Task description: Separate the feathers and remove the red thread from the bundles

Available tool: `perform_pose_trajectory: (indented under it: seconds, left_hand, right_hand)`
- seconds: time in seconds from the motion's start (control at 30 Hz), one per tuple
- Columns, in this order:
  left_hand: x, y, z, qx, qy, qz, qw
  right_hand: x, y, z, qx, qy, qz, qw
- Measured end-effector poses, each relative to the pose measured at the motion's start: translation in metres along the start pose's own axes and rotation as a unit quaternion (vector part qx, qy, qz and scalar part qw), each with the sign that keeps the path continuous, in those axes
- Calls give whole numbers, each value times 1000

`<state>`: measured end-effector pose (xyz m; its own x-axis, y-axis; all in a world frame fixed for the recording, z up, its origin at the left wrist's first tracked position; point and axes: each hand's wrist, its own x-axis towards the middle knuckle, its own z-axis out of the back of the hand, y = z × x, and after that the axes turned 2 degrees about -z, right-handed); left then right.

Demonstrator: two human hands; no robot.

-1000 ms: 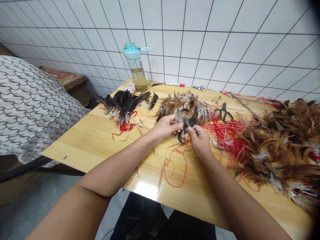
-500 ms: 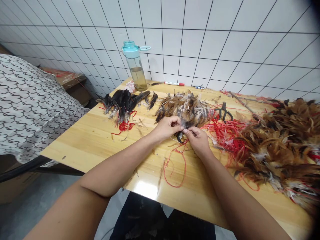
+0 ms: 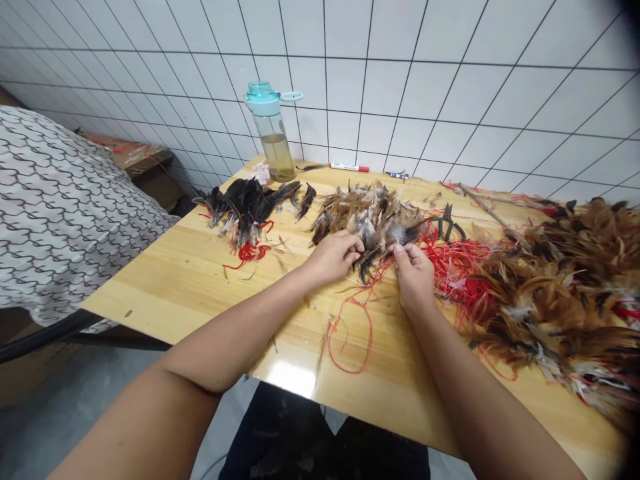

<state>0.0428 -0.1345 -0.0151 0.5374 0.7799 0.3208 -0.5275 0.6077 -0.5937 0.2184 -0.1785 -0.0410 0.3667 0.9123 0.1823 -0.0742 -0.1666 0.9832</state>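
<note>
Taking the gap between the 2 hands as the clock's centre, with 12 o'clock towards the tiled wall, the left hand is at 9 o'clock and the right hand at 3; the left fingers are curled in, their tips against a bunch of dark feathers, though I cannot tell whether they are clamped on it; the right thumb and forefinger are pinched together on a grey, fluffy-based feather, which points up and away from the fingertips.

The dark bunch lies between the 2 hands, above the wooden table; just beyond it, at 12 o'clock, is a brown feather pile; at 6 o'clock a thin red cord trails from near the right fingertips into a loop on the wood.

At 3 o'clock, just beside the right hand, is a red string tangle; farther out the same way lies a large heap of brown feathers, touching the tangle; dark-handled snips rest between 2 and 3 o'clock.

At 10 o'clock is a black feather bundle, with red string at its near end; a blue-lidded bottle, part filled with yellowish liquid, stands beyond it, between 10 and 11; a red-capped marker lies by the wall at 11.
</note>
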Motion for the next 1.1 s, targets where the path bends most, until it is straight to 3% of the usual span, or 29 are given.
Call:
perform_pose_trajectory:
  seconds: [0.2,0.33,0.5,0.83,1.0,1.1]
  left_hand:
    - [-1,-14,4,-51,-72,-19,996]
    - [-1,-16,1,-86,-31,15,996]
    - [0,-12,-6,-40,1,2,999]
    - [0,-14,0,-112,-55,44,991]
    - [-1,-14,-2,-70,-36,-56,995]
    - [-2,-12,-10,-4,-16,-55,998]
  right_hand:
    - [-3,1,-3,-5,40,-9,999]
    - [-9,5,-8,3,83,-25,996]
    - [-16,8,-13,28,126,-23,991]
    - [-6,6,-6,69,33,-51,996]
    - [-6,5,-5,80,37,-58,994]
    - [-8,3,-6,32,56,-28,998]
